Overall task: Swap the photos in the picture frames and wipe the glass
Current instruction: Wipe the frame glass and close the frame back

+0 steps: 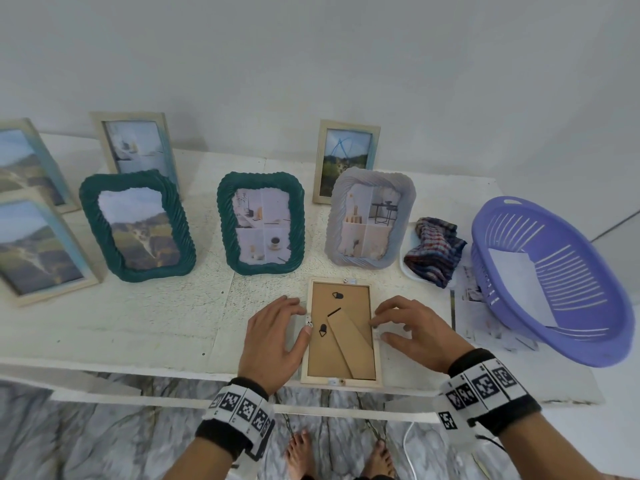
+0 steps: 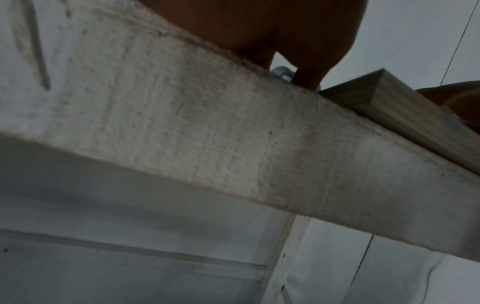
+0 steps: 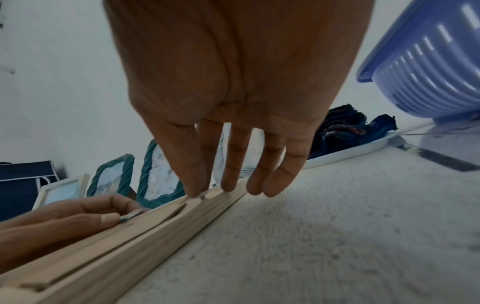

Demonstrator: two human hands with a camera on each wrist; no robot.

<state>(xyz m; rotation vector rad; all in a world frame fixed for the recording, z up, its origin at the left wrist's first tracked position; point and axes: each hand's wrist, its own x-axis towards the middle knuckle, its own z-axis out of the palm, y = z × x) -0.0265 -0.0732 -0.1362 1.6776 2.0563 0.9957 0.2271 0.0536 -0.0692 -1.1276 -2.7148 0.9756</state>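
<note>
Face-down on the white table lies the pale wooden frame, brown backing board up, folded easel stand lying slantwise across it. That is the sensible way to get at a photo: glass down, back exposed, the near edge of the frame right at the table's lip.

The left hand sits just outside the frame's left rail. Its thumb reaches in over the rail onto a small metal tab, and the right-wrist view shows thumb and curled forefinger pinching that tab at the board's edge. By my reading it is turning a retaining clip aside.

The right hand mirrors it on the other rail, fingers long and straight, not clenched, gripping nothing. The fingertips come down onto the right rail and the board's edge, with a little clip just under them. It looks like steadying the frame while working that side's fastener, though whether the clip is actually being pushed I cannot tell.

So the frame lies squarely between the two hands, both sets of fingers at mid-height on its long sides. Beyond the fingertips stand the other frames, among them two green rope-edged frames and a grey one. Past the right hand's knuckles wait the checked cloth and the purple basket holding paper.
</note>
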